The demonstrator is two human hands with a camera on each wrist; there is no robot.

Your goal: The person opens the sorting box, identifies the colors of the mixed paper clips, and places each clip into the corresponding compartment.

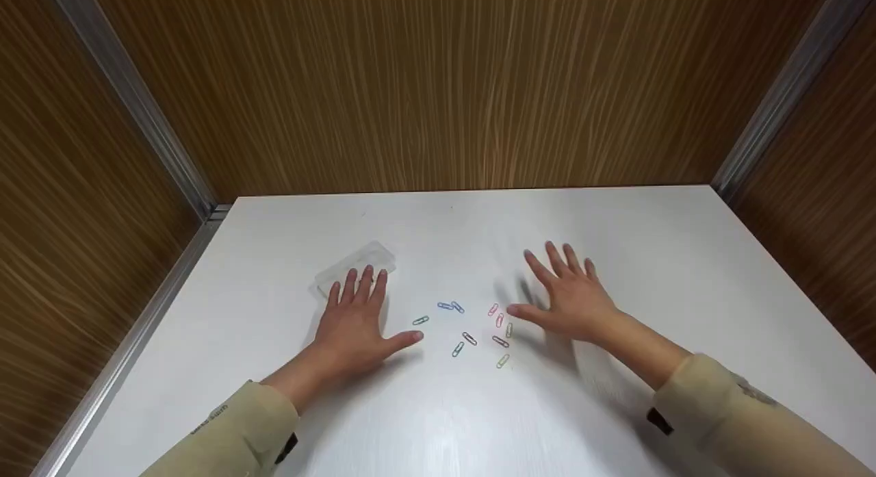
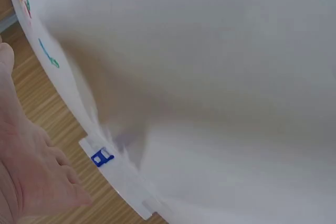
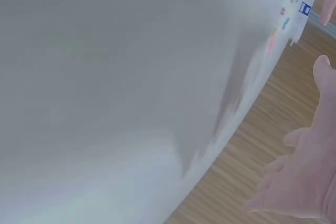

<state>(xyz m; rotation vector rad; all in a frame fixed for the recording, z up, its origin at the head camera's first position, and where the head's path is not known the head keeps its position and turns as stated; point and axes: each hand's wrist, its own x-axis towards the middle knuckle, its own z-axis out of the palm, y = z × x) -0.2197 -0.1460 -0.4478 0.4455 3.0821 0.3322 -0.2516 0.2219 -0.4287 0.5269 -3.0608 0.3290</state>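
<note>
Paper clips [image 1: 469, 338] loose on white table [image 1: 438, 415], mostly between hands. Left hand [image 1: 354, 330], right hand [image 1: 573, 300] spread, gripping nothing. Pickup seemingly not begun; clear box [image 1: 363, 258] contents unclear.

Left sleeve [image 1: 239, 436] and right sleeve [image 1: 718, 408], both khaki.
Black tabs [image 1: 660, 421] are seen beneath; dark lettering [image 1: 209, 420] is borne on the left; left hand [image 1: 352, 330] and right hand [image 1: 576, 299] are uncovered.

Brown walls [image 1: 465, 87] (wood-grained), metal strips [image 1: 131, 87]; white tabletop [image 1: 445, 237]
</note>
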